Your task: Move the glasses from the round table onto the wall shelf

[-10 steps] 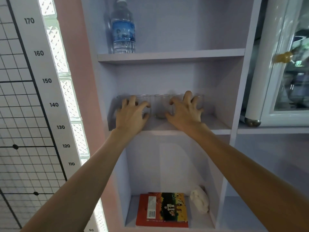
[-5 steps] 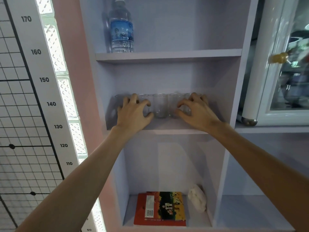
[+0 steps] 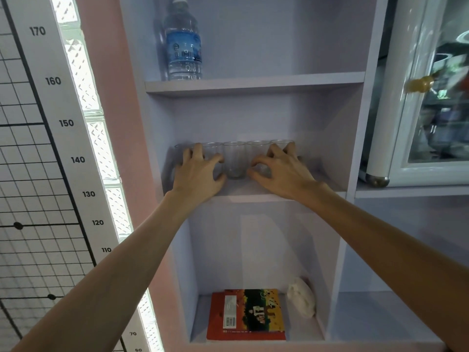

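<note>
- Standing in a row on the middle shelf [image 3: 253,193]: clear empty glasses [image 3: 234,160].
- Left hand [image 3: 198,174] curled around the left glasses.
- Right hand [image 3: 281,170] clawed over the right ones; actual grip unclear.
- Water bottle [image 3: 184,47] on the shelf above.

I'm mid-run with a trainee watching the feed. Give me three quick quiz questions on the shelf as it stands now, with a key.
1. True or false: the water bottle stands on the same board as the row of glasses.
2. What lies in the compartment under the glasses? A) a book and a white lump B) a plate C) two mugs
3. Fill in: the one glass plainly free of both hands is the ____ one of the row.

Key
1. False: the bottle is one board higher.
2. A: the book lies flat, with the white lump to its right.
3. Middle.
</note>
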